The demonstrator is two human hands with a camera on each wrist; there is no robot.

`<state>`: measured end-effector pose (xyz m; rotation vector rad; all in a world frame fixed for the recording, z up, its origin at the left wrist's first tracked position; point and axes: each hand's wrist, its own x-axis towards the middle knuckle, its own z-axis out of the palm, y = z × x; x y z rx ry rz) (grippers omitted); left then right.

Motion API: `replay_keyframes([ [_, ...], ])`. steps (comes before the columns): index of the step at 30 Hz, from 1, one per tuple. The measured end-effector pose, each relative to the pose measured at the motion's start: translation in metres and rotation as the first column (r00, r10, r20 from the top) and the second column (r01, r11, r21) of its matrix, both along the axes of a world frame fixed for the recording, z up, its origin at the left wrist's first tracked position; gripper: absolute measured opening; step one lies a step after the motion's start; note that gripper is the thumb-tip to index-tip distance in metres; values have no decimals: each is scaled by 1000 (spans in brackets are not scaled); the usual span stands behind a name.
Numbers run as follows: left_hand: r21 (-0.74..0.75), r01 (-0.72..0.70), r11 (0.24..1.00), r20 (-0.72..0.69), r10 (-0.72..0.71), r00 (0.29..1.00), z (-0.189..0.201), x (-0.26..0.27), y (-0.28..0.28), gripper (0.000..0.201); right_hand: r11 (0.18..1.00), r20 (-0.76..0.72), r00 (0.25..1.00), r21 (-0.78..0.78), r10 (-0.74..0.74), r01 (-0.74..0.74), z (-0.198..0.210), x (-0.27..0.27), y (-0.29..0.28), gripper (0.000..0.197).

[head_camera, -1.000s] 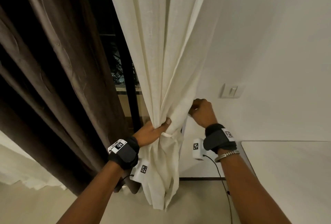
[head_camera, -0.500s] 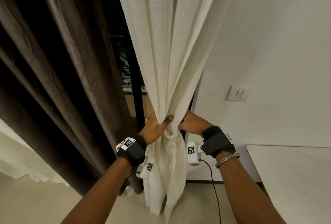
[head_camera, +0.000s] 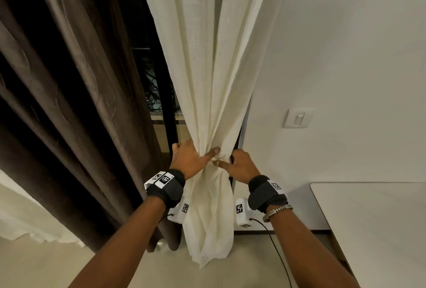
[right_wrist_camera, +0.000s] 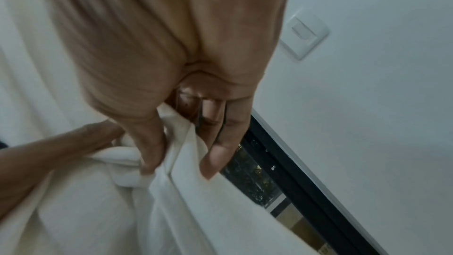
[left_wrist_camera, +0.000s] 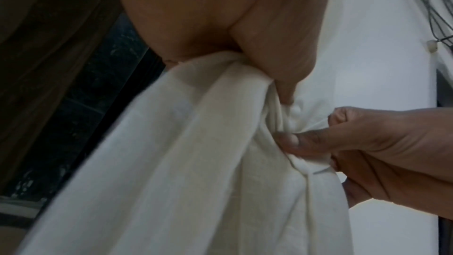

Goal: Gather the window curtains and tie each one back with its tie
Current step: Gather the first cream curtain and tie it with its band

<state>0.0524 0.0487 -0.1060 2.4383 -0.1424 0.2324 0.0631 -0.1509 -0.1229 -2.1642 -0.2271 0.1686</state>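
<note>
A cream curtain [head_camera: 207, 68] hangs in the middle, bunched into a narrow waist. My left hand [head_camera: 196, 155] grips that waist from the left, thumb across the front and fingers behind the cloth. My right hand [head_camera: 227, 159] meets it from the right, its thumb and fingers pinching the cream tie [left_wrist_camera: 304, 164] that wraps the bunch. In the right wrist view the tie [right_wrist_camera: 122, 155] runs under the thumb of my right hand [right_wrist_camera: 176, 162]. Where the tie's ends go is hidden. A brown curtain [head_camera: 80, 103] hangs loose on the left.
A black window frame [head_camera: 169, 126] stands between the two curtains, with dark glass behind. On the white wall to the right is a light switch [head_camera: 299, 118]. A white table [head_camera: 373, 223] fills the lower right corner. A thin cable [head_camera: 276, 246] hangs from my right wrist.
My right hand came down and to the left from beside the wall onto the gathered curtain, beside my left thumb. My left hand kept its grip on the bunch.
</note>
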Motion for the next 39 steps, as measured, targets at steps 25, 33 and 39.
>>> replay_keyframes([
  [25, -76, 521, 850, 43, -519, 854, 31, -66, -2, 57, 938, -25, 939, 29, -343, 344, -5, 26, -17, 35],
  [33, 237, 394, 888, 200, -442, 875, 24, -49, -20, 28, 947, -33, 950, 76, -310, 312, -11, 11, -25, 37],
  [39, 368, 458, 810, 167, -542, 824, 22, -48, -41, 29, 938, -10, 947, 128, -322, 321, -10, 5, -33, 59],
])
